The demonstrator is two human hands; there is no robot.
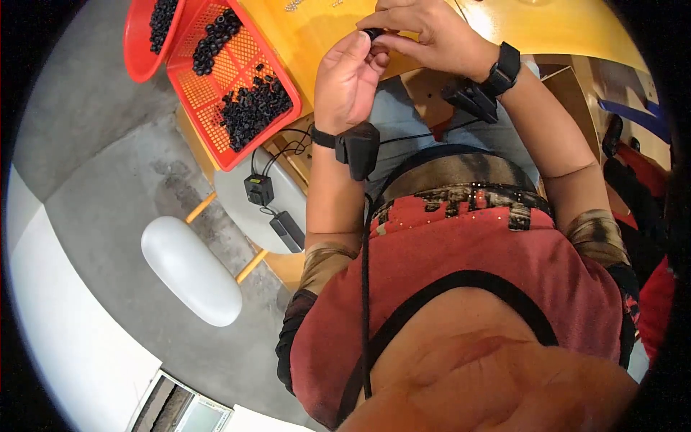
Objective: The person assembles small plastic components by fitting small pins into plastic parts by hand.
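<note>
Above the near edge of the yellow table [317, 18], my two hands meet at a small black round part [372, 33]. My left hand [350, 75] is closed, pinching the part between thumb and fingers. From the other side, the thumb and fingertips of my right hand [435, 36] close on the same part, and they cover much of it. To the left, a red plastic basket [286, 90] holds two groups of small black parts [252, 111].
A red bowl [133, 54] with more black parts stands beyond the basket. On a grey chair seat [237, 194] lie black boxes with cables [259, 189]. Small metal pieces [294, 5] lie on the table. Both wrists carry strapped black devices [358, 150]. Another person [637, 187] is at the right.
</note>
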